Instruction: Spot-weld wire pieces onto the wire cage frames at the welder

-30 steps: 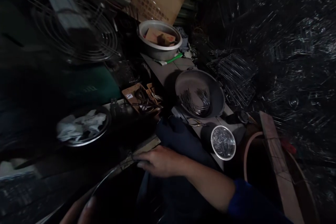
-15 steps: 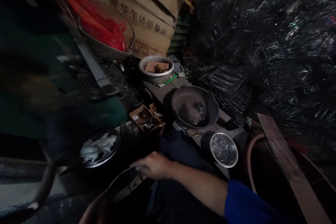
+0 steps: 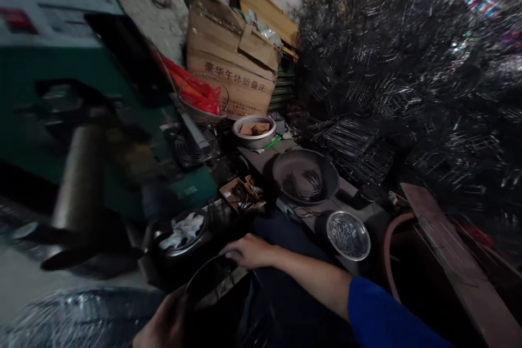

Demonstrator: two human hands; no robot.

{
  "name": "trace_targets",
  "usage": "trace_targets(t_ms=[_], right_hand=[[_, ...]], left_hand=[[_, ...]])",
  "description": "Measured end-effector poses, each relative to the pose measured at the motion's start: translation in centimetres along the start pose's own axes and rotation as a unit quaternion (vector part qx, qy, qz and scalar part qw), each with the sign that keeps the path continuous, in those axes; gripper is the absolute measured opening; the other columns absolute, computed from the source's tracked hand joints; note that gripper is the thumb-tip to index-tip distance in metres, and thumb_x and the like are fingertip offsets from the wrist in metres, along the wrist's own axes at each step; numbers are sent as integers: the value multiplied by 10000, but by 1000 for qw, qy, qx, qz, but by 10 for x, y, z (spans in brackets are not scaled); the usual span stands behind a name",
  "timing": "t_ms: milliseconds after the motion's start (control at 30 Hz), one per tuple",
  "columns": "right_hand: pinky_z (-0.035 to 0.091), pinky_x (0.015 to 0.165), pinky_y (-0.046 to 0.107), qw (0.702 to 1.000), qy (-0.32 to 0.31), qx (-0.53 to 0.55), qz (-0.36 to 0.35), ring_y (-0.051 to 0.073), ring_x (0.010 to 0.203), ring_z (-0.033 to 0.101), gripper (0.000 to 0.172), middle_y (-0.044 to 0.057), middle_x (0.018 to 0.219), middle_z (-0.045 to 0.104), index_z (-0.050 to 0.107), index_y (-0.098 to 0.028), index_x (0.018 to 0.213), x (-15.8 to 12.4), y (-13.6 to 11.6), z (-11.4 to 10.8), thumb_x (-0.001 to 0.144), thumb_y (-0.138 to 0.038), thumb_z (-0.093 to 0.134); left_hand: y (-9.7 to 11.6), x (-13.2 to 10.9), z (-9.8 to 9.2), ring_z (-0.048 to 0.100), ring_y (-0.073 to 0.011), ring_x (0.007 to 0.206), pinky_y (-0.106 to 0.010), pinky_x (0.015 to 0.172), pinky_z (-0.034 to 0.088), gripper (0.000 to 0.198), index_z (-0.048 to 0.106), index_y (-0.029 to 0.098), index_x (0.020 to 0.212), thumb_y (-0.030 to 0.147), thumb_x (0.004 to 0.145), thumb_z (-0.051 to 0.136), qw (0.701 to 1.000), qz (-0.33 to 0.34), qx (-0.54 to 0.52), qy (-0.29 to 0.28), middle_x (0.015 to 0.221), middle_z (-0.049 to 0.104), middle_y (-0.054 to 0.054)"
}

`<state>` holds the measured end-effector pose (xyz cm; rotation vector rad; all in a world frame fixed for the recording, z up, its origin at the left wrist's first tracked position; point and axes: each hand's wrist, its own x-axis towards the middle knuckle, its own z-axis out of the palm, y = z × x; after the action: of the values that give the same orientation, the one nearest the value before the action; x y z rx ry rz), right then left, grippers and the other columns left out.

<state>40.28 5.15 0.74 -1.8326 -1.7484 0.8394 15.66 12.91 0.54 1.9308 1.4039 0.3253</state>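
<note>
My right hand (image 3: pixel 249 252) is closed on the far rim of a dark, round container (image 3: pixel 198 273), thumb and fingers pinching its edge. At the near left side of that rim is my left hand (image 3: pixel 162 322), fingers curled round it and partly lost in shadow. A pale strip shows inside the container; the rest of its contents is too dark to make out. Left of it stands a metal bowl of white crumpled pieces (image 3: pixel 185 231). Right of my forearm are a steel bowl of short metal pieces (image 3: pixel 348 235) and a wide grey pan (image 3: pixel 291 166) with bundled wires.
Yellow-handled pliers (image 3: pixel 304 211) lie by the pan. Beyond are a small open carton (image 3: pixel 232 194), a pale basin (image 3: pixel 255 141) and a large cardboard box (image 3: pixel 232 70). Wire racks pile up on the right (image 3: pixel 354 141). A green machine (image 3: pixel 134 136) fills the left; a plank (image 3: pixel 457 261) crosses a tub.
The view has swung left and up, so the scene sits farther right and the machine shows more. My left hand has come further into view. Both hands stay on the container.
</note>
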Motion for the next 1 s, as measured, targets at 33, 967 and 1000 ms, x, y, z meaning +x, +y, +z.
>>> trace_targets(t_ms=[33,967,1000], right_hand=[[502,907,271,1000,7,-3,1,183,1071,671,298,-14,1154,729,669,-305,1223,-2,-6,-4,964,-252,532],[539,852,314,992,15,-76,-97,220,960,712,300,37,1078,753,683,-276,1214,47,-21,-9,998,-303,476],[541,866,321,992,14,-84,-90,226,984,710,305,36,1105,749,678,-284,1229,46,-22,-9,996,-303,481]], left_hand=[[1,-1,-3,733,-248,762,-245,619,504,327,699,260,931,467,737,536,1000,16,6,11,809,764,-19],[-1,10,-19,658,-133,639,-199,623,451,206,729,169,1019,233,930,555,985,113,-28,124,769,739,-28],[0,9,-19,675,-143,671,-206,645,464,211,729,166,1037,223,929,557,985,114,-30,124,804,750,-39]])
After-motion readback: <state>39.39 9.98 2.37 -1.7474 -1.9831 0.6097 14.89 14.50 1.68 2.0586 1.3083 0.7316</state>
